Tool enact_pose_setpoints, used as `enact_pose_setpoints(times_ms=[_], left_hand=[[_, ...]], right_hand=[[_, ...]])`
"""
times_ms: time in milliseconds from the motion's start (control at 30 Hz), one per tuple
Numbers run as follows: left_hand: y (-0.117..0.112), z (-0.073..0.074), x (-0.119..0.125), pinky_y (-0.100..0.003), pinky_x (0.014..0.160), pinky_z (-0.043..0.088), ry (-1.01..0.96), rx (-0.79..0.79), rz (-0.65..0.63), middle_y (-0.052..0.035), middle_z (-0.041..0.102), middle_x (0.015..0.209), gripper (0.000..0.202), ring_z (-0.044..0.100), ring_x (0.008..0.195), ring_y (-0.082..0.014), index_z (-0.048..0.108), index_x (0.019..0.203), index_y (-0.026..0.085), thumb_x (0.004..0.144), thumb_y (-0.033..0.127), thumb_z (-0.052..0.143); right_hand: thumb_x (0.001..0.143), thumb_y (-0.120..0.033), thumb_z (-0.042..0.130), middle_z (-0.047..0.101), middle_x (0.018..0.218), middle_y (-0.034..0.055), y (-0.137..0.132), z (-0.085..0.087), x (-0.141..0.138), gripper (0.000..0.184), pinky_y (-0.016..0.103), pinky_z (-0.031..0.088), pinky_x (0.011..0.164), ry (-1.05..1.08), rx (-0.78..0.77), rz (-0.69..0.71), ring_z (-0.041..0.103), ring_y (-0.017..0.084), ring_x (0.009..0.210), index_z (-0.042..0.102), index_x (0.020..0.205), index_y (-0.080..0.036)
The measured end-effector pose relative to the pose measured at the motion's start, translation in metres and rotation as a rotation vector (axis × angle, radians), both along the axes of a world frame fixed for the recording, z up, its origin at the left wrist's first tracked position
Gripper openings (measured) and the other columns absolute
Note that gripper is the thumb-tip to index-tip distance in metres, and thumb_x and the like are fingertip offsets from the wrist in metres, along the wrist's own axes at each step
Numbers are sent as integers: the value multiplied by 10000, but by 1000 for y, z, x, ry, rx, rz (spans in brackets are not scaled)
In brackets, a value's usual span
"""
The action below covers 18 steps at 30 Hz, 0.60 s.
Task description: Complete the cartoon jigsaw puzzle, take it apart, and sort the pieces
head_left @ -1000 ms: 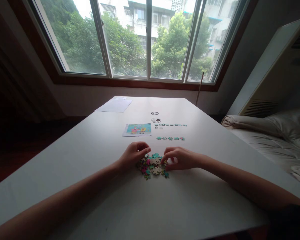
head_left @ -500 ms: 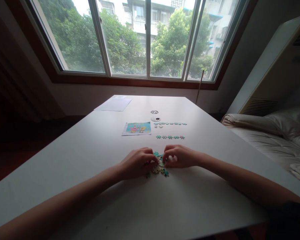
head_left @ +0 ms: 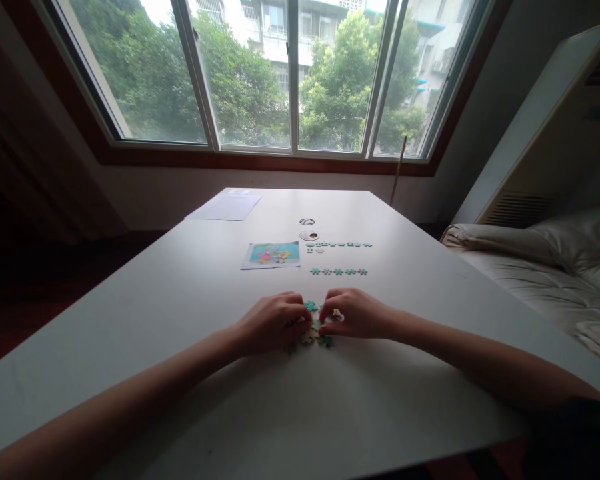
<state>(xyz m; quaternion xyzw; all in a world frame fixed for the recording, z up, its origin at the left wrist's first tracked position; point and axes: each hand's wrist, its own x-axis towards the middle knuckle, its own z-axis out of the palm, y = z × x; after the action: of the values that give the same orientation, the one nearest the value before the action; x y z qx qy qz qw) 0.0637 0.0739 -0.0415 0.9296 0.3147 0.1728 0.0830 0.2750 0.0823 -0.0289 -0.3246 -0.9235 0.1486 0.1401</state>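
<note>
A small heap of loose jigsaw puzzle pieces (head_left: 308, 340), green, yellow and pale, lies on the white table between my hands. My left hand (head_left: 276, 321) curls its fingers over the heap's left side; what its fingertips hold, if anything, is hidden. From the right, my right hand (head_left: 354, 313) bends its fingers and thumb into a pinch at the heap's edge. A white-and-yellow puzzle piece (head_left: 337, 315) shows inside that pinch. Just beyond my fingers lies a teal puzzle piece (head_left: 311, 305).
Farther up the white table (head_left: 145, 293) is a picture card (head_left: 274, 255) with cartoon figures. To its right run rows of puzzle pieces (head_left: 339, 272). Two round items (head_left: 309, 235) lie behind them, and white paper (head_left: 224, 207) sits far left. A padded seat (head_left: 525, 267) borders the right side.
My right hand has shifted slightly left, closer to my left hand, and its pinch looks tighter. A white-and-yellow puzzle piece now shows there. The view has tilted slightly.
</note>
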Motion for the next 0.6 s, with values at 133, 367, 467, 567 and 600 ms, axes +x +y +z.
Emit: enact_pose_setpoints(times_ms=[133, 367, 467, 567, 600], left_hand=[[1, 0, 0, -204, 582, 358, 8, -22, 6, -21, 548, 740, 203, 504, 677, -123, 618, 828, 209, 833, 268, 424], [0, 1, 1, -222, 590, 367, -16, 7, 58, -23, 571, 797, 190, 514, 697, -131, 602, 914, 220, 817, 281, 451], [0, 1, 2, -223, 587, 370, -29, -4, 67, -24, 572, 813, 190, 515, 697, -131, 601, 917, 220, 810, 287, 460], [0, 1, 1, -221, 587, 374, -53, -36, 51, -21, 570, 801, 180, 513, 686, -125, 615, 884, 218, 805, 286, 469], [-1, 1, 0, -221, 590, 377, -72, -49, 46, -22, 569, 799, 178, 511, 678, -122, 619, 876, 214, 803, 285, 473]], right_hand=[[672, -278, 637, 591, 715, 23, 0, -1, -3, 141, 197, 375, 579, 24, -83, -30, 523, 95, 606, 670, 759, -171], [669, -237, 607, 615, 644, -12, 4, 1, -2, 111, 178, 367, 555, 123, -274, -72, 515, 74, 580, 654, 728, -156], [672, -224, 600, 617, 639, -15, 5, 3, -1, 94, 174, 361, 538, 177, -276, -80, 505, 68, 571, 643, 719, -156], [670, -230, 610, 605, 622, -8, 7, 3, -1, 96, 174, 359, 515, 251, -330, -89, 507, 71, 565, 631, 709, -145], [669, -243, 617, 600, 616, -4, 8, 2, -1, 112, 176, 363, 507, 290, -378, -92, 510, 73, 561, 623, 710, -138]])
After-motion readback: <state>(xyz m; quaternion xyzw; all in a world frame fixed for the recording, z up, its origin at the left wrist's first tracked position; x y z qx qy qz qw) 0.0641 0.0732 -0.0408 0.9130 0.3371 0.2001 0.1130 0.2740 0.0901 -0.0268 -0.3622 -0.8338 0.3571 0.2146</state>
